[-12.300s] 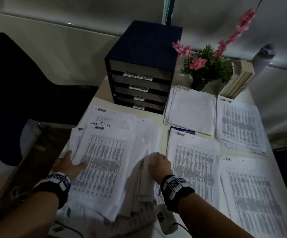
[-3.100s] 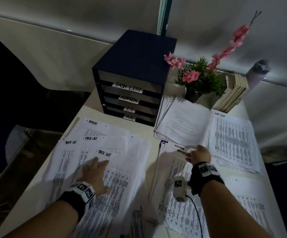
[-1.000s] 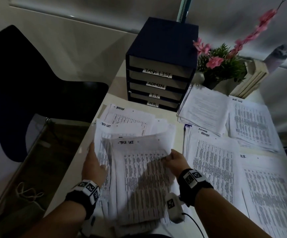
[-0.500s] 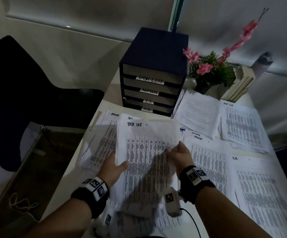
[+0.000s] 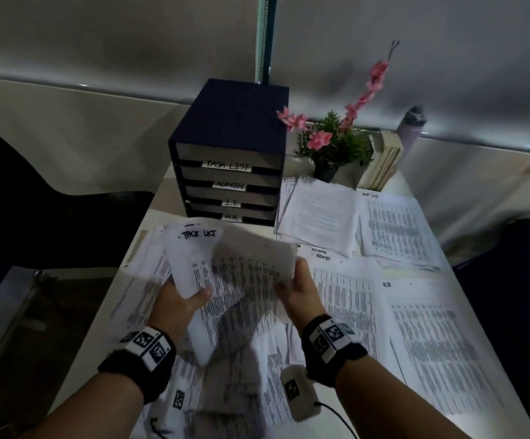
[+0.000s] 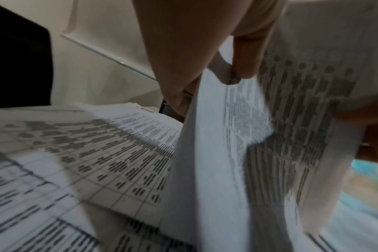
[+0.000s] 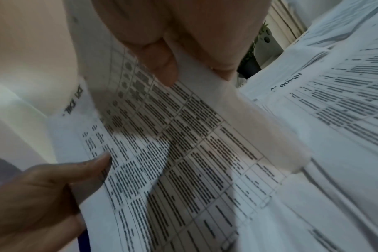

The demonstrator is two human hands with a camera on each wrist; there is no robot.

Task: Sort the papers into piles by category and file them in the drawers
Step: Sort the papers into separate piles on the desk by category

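Note:
I hold a bundle of printed sheets [image 5: 235, 274] headed "TASK LIST" above the loose unsorted pile [image 5: 143, 280] at the table's left. My left hand [image 5: 187, 299] grips the bundle's left edge, thumb on top. My right hand [image 5: 292, 286] grips its right edge. In the left wrist view the left fingers [image 6: 233, 71] pinch the sheets [image 6: 259, 136] over the pile [image 6: 76, 153]. In the right wrist view the right thumb [image 7: 162, 64] presses on the sheets [image 7: 183, 145]. The dark drawer unit [image 5: 229, 153] stands behind, its drawers shut and labelled TASK LIST, ADMIN, I.T., H.R.
Sorted piles lie to the right: a text pile [image 5: 317, 213], a task list pile [image 5: 396, 229], an ADMIN pile [image 5: 343, 299] and an H.R. pile [image 5: 431, 343]. A potted plant [image 5: 333, 150], books [image 5: 384, 160] and a bottle [image 5: 411, 125] stand at the back. A black chair [image 5: 19, 201] is left of the table.
My left hand has left the pile and taken the bundle's left edge. Both hands have raised the task list sheets, which now bow and curl at the top right.

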